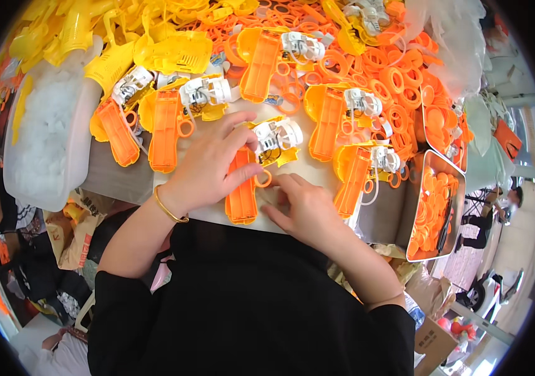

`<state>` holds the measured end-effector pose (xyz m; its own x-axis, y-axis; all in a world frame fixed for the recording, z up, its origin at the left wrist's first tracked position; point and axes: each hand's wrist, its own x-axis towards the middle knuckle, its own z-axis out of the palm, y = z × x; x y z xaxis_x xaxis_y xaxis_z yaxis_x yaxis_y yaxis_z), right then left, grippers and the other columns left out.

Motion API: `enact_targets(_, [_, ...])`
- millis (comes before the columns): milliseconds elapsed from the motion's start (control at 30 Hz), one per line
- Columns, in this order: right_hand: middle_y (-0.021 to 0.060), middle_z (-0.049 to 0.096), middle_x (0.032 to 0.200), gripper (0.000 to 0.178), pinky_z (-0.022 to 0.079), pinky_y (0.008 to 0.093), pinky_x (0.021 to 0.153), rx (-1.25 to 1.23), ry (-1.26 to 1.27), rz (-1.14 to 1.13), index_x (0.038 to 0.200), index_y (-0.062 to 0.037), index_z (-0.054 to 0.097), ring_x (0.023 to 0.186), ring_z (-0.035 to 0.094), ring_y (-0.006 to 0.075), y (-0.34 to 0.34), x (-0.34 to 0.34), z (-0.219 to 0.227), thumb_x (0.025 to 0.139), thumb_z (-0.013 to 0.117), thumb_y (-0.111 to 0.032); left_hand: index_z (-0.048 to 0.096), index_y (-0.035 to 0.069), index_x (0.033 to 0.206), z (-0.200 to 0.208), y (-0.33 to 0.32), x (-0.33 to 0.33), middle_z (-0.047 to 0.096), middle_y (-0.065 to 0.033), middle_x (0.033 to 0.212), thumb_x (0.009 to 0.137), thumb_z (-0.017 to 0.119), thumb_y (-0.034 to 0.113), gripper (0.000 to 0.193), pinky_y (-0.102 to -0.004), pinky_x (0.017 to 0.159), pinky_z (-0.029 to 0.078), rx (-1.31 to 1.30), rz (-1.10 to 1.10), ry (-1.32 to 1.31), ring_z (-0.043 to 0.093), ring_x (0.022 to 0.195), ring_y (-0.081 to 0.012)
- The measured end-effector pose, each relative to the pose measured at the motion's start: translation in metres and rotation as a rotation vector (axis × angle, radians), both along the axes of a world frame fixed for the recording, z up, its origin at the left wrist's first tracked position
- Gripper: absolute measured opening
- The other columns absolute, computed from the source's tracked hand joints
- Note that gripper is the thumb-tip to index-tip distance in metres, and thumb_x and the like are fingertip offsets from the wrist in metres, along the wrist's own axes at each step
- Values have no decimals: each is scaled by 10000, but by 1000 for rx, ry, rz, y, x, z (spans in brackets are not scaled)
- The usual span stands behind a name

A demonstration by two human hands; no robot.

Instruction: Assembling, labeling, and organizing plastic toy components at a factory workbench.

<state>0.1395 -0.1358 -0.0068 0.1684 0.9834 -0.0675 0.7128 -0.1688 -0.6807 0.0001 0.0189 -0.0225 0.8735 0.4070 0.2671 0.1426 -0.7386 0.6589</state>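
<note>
Hiding part of orange handle (241, 203), left hand (208, 166); right hand (310, 210) beside (contact unclear).

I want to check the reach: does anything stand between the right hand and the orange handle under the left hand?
Yes, partly: a small orange ring sits between the right hand and the orange handle. Lower down, by the right thumb, nothing visible does.

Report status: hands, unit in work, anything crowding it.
Left hand on orange-and-yellow gun-shaped plastic unit, white wired mechanism exposed. Right hand open near its small orange ring, contact unclear. Similar units sit close on both sides.
</note>
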Motion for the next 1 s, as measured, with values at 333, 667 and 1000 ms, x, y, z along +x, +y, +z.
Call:
enact_targets(333, [-7,527,603,95,392,209,490,30,325,-84,831,-17,598,514,459,42,5,19,29,826,642,-102,494,78,977,2,-7,-5,459,-125,1259,773,689,300,360,-421,912,392,149,-13,6,497,1087,-332])
enact_targets(667, [29,582,755,162,450,261,535,159,-141,-275,881,-64,599,636,553,130,-3,22,20,770,700,-124,483,77,948,2,-6,-1,500,-105,1158,751,703,210,324,-401,800,428,79,51,-3,545,973,-278])
enact_targets(1000, [49,548,702,163,482,342,564,253,-295,214,874,-95,578,651,588,213,10,20,-6,766,683,-158,460,65,887,4,-9,9,507,-89,911,723,716,144,314,-378,744,440,3,79,32,539,874,-289])
